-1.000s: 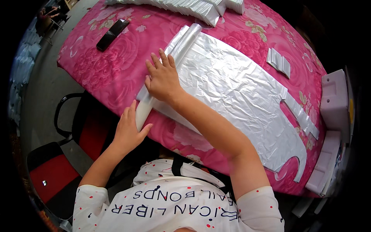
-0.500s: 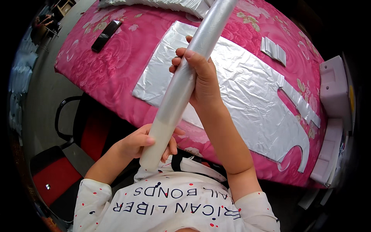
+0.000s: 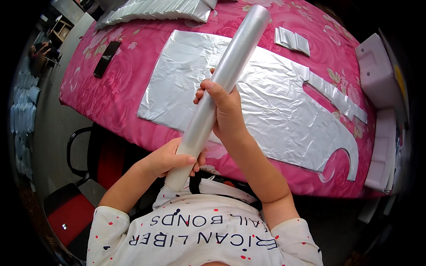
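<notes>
I hold a long roll of translucent silvery plastic film (image 3: 235,53) slantwise above the table, its far end up toward the back. My right hand (image 3: 226,104) is closed around its middle. Lower down, my left hand (image 3: 175,157) grips the roll near its whitish near end, thumb on top and fingertips showing at the far side. Beneath the roll lies a flat stack of silvery-white plastic bags (image 3: 275,102), with cut-out handle loops on the right side. Part of this stack is hidden by the roll and my right hand.
The table wears a pink floral cloth (image 3: 120,93). On it lie a black phone (image 3: 107,59), a small folded bundle of silvery plastic (image 3: 291,41) and a large pleated pile (image 3: 153,12) at the back. White foam boxes (image 3: 377,66) stand on the right. A red-black chair (image 3: 71,217) is at left.
The roll's far end has come down and fully into view as the roll tilts. My left hand has closed more around the near end. The view has shifted slightly.
</notes>
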### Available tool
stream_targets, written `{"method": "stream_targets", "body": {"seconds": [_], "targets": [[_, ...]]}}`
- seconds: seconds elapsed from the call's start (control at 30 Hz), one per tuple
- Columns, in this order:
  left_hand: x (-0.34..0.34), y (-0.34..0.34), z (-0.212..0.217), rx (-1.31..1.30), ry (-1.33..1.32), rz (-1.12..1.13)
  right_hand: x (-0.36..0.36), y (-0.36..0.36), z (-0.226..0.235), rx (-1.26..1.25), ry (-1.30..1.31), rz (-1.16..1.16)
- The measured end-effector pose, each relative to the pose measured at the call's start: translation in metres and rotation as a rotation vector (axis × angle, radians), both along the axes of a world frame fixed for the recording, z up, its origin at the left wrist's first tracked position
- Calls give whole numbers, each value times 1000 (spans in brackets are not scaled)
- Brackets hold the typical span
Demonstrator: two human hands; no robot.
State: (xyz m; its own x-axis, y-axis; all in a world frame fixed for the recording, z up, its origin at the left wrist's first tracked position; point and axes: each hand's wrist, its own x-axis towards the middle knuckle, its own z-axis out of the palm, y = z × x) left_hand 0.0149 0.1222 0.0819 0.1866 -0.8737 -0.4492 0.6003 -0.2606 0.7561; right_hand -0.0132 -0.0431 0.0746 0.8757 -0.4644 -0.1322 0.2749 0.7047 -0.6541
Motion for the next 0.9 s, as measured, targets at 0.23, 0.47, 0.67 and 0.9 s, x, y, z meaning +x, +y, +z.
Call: {"method": "stream_targets", "body": {"seconds": [0.23, 0.47, 0.67, 0.9], "targets": [[3, -6, -17, 289, -255, -66, -11, -6, -43, -104, 217, -32], [1, 45, -45, 273, 134, -203, -35, -150, -62, -312, 422, -340], [-7, 60, -59, 177, 270, -207, -52, -166, -52, -564, 536, -3], [-5, 58, -61, 164, 263, -234, -44, -145, -33, -797, 631, 414]]}}
